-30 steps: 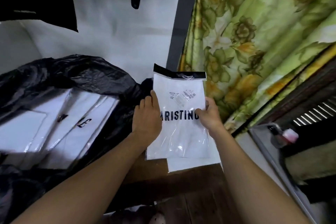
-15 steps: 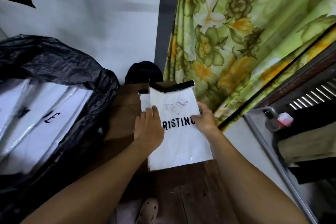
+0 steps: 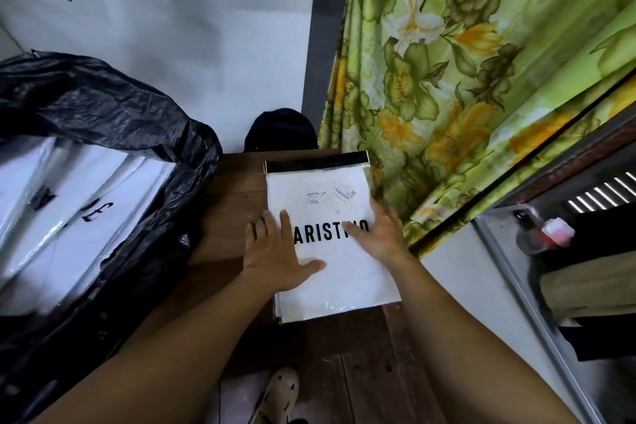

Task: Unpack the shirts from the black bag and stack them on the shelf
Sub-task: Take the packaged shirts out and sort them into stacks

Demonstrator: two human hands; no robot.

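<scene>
Pressing bagged ARISTINO shirt (image 3: 327, 189) flat onto the stack on wooden shelf (image 3: 234, 203), long axis running away from the body. Left hand (image 3: 275, 251) spread on its left edge, right hand (image 3: 380, 237) on its right edge, fingers of both straight, gripping nothing. Likely next: reaching left to black bag (image 3: 113, 107), with remaining packed shirts (image 3: 86, 203) well apart from the stack and nearer the left hand. Versus a second ago: no longer pinched upright, now laid square, fingers flattened.

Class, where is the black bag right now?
In the head view, the black bag sits at the left, open, beside the wooden shelf and left of the shirt stack.
</scene>
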